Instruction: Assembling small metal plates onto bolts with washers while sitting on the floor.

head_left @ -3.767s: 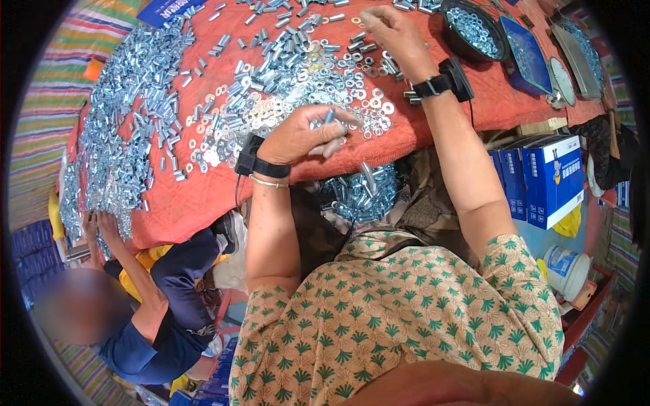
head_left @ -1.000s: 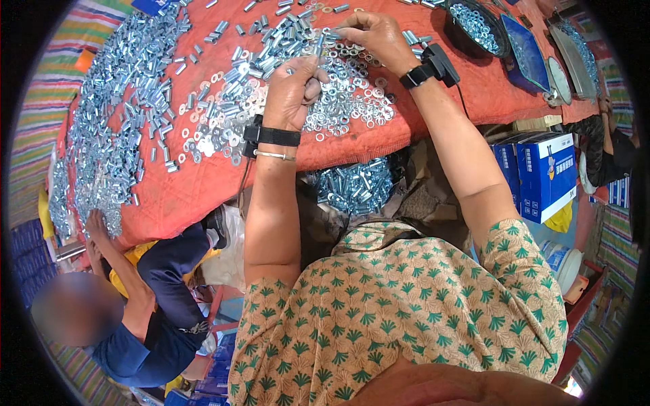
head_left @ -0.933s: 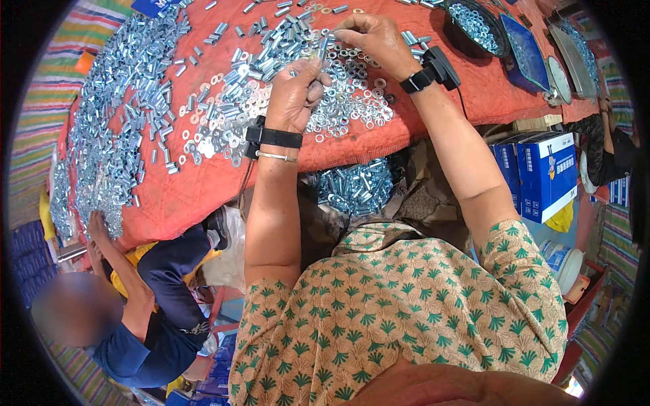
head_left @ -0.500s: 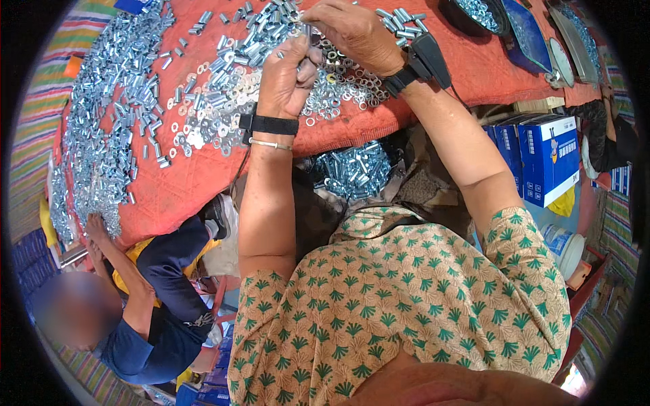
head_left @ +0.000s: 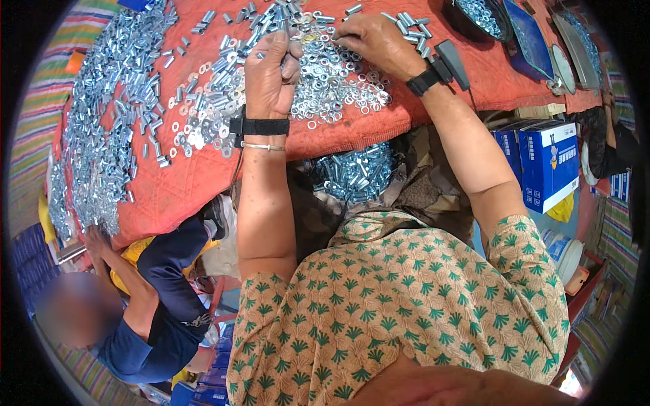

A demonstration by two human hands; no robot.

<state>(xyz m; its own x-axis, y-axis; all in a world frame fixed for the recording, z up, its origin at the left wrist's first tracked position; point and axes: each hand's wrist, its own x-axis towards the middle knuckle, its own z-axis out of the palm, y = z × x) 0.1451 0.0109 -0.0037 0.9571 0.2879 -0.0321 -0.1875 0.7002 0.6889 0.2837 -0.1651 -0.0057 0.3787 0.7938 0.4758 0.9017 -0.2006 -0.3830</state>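
Note:
My left hand (head_left: 272, 76) is closed, palm side toward me, above the red-covered table. A shiny metal sleeve (head_left: 284, 28) seems to stick up from its thumb and fingers; part of it blends with the pile behind. My right hand (head_left: 380, 44) hangs to the right with fingers bent and tips pressed together over the washers. What lies in that pinch, if anything, is too small to make out. Loose silver washers (head_left: 332, 88) spread between and below the hands. Flat, paler washers (head_left: 198, 128) lie left of my left wrist, and several metal sleeves (head_left: 233, 71) lie beyond them.
A large heap of metal sleeves (head_left: 122, 101) covers the table's left side. More metal parts (head_left: 355, 172) fill a container at my lap. A black bowl (head_left: 467, 20) and a blue tray (head_left: 527, 40) stand far right, blue boxes (head_left: 548, 166) below. A co-worker's hand (head_left: 98, 240) reaches in at left.
My hands have moved apart: the right one went right and slightly nearer, the left one a little left. Before, their fingers met at a metal piece.

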